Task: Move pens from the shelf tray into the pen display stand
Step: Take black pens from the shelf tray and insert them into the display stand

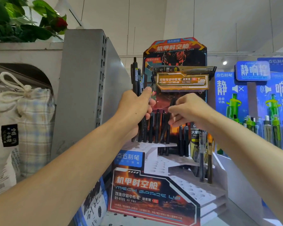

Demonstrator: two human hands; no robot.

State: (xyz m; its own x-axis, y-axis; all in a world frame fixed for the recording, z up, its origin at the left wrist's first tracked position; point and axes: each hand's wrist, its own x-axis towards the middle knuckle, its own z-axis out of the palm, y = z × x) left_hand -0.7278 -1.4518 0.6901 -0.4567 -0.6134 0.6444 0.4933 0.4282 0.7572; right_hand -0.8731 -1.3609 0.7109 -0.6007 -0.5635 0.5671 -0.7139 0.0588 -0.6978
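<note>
Left hand [134, 105] grips a bundle of black pens [137, 79], count unclear; right hand [189, 110] pinches one pen [167, 121] over display stand [178, 162].

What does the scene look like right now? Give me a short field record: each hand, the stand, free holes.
left hand: grips a bundle of black pens, held upright beside the stand
right hand: pinches one black pen over the top tier
pen display stand: tiered, white perforated steps
top tier: row of black pens standing
lower tiers: mostly empty holes; a few pens at right
</note>
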